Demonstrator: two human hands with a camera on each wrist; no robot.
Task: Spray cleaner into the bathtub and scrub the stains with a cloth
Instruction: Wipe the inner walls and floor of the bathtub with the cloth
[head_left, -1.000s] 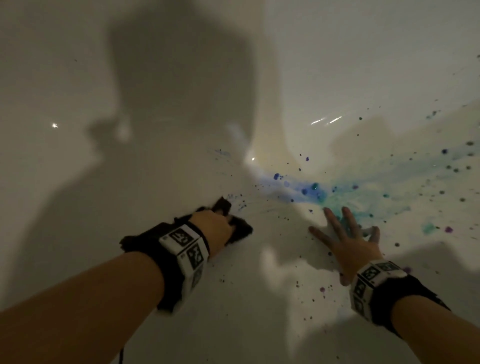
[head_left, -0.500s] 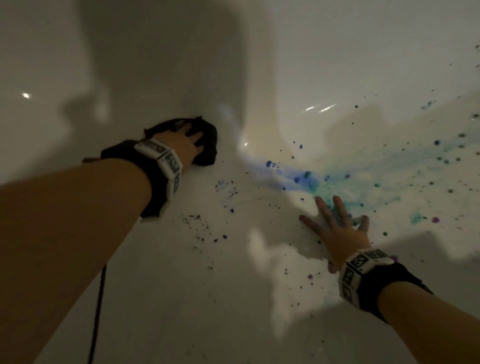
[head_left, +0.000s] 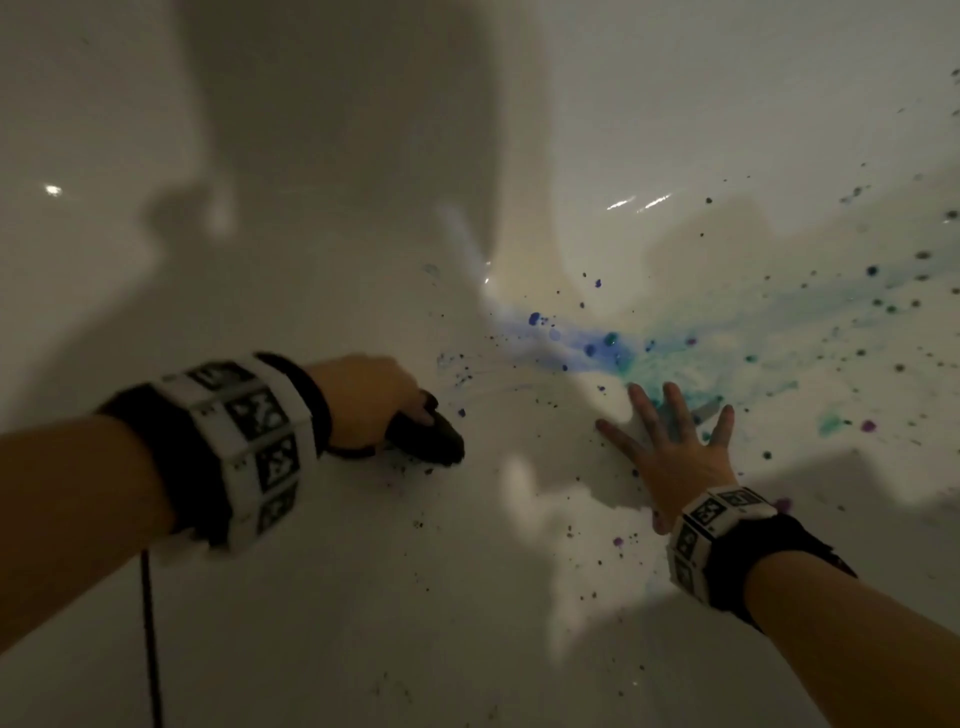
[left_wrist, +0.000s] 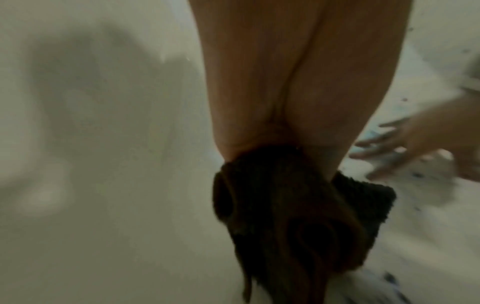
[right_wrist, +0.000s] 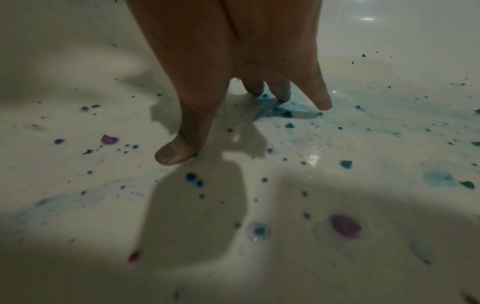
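Overhead, the white bathtub (head_left: 322, 597) fills the head view, its floor curving up into glossy walls under heavy shadow. Blue and teal stains (head_left: 618, 353) smear across the floor right of centre, thinning into scattered dark, blue and purple specks (right_wrist: 345, 226) toward the right and near side. Left hand (head_left: 363, 400) sits left of the smear, fingers curled round a bunched dark cloth (head_left: 431, 436) that is down against the tub floor; the wrist view shows the cloth (left_wrist: 363, 209) wadded under the palm. Right hand (head_left: 675, 457) lies flat on the floor, fingers spread, fingertips (right_wrist: 176, 152) touching the wet surface at the teal patch's near edge. Both wrists carry white marker bands (head_left: 244, 447). A thin dark cord (head_left: 150, 649) hangs below the left forearm.
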